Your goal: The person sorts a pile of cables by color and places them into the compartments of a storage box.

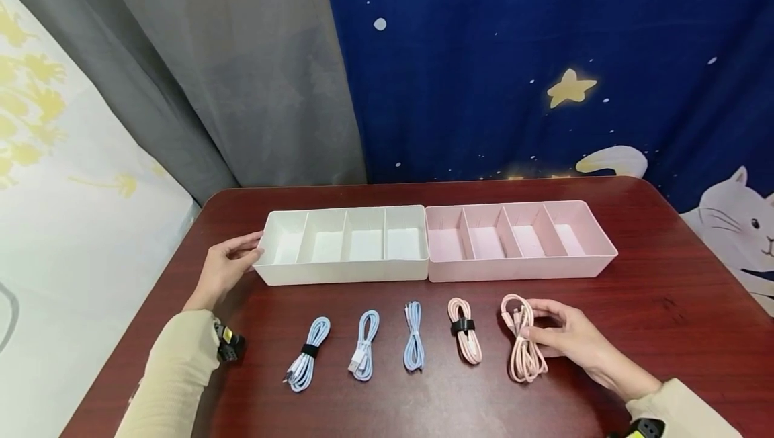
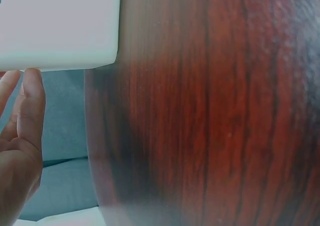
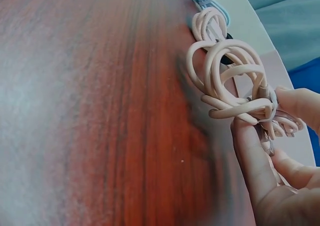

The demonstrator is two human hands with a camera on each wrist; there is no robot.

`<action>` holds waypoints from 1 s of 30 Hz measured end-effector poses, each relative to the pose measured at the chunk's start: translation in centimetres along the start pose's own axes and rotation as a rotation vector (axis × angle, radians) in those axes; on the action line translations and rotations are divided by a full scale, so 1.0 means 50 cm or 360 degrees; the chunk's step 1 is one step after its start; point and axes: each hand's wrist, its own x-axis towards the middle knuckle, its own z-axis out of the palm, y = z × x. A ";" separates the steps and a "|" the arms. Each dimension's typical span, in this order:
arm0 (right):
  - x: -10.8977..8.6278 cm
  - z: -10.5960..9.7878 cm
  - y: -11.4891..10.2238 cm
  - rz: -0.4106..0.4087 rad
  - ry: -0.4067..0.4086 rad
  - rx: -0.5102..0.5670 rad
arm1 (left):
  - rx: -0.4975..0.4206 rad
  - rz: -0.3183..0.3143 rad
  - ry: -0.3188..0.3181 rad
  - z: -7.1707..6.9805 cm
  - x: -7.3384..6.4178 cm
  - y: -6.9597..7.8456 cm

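My right hand [image 1: 571, 337] pinches a coiled pink charging cable [image 1: 525, 351] between thumb and fingers, at the right end of a row of cables. In the right wrist view its loops [image 3: 235, 80] stick out past the fingertips. My left hand [image 1: 226, 267] touches the left end of a white divided box [image 1: 345, 273], its fingers fairly straight along that end wall. A pink divided box [image 1: 514, 270] adjoins the white one on the right. Beside the held cable lies another pink cable [image 1: 471, 347] with a black strap.
Three blue coiled cables lie farther left: one with a black strap [image 1: 318, 332], a middle one [image 1: 369, 327] and one near the centre [image 1: 414, 351]. The dark red wooden table [image 1: 665, 243] ends at curtains [image 1: 459, 89] behind the boxes.
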 end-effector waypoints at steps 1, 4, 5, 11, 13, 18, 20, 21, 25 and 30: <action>-0.001 -0.001 -0.001 0.0000 0.0000 0.0000 | 0.0001 0.0009 -0.0001 0.000 0.001 0.000; -0.003 -0.003 -0.004 0.0001 0.0004 0.0001 | 0.0005 0.0031 -0.0018 0.000 0.002 0.001; -0.004 -0.003 -0.005 0.0002 0.0006 0.0000 | 0.0007 0.0037 -0.0027 -0.001 0.002 0.001; -0.007 -0.007 -0.016 -0.0016 -0.0014 -0.0009 | 0.0017 0.0054 -0.0050 -0.007 -0.001 -0.002; -0.008 -0.009 -0.022 -0.0042 -0.0032 -0.0010 | 0.0009 0.0058 -0.0044 -0.006 0.000 -0.004; -0.008 -0.014 -0.039 -0.0129 -0.0054 -0.0011 | 0.0000 0.0059 -0.0029 -0.005 0.004 -0.003; -0.005 -0.017 -0.042 -0.0150 -0.0043 -0.0029 | 0.0001 0.0051 -0.0026 -0.005 0.005 -0.003; -0.003 -0.019 -0.043 -0.0152 -0.0034 -0.0036 | 0.0003 0.0048 -0.0024 -0.004 0.005 -0.003; 0.008 -0.028 -0.038 -0.0196 -0.0059 -0.0038 | 0.0007 0.0036 -0.0016 -0.003 0.004 -0.001; 0.017 -0.033 -0.038 -0.0280 -0.0107 -0.0031 | 0.0003 0.0040 -0.0014 -0.003 0.004 -0.001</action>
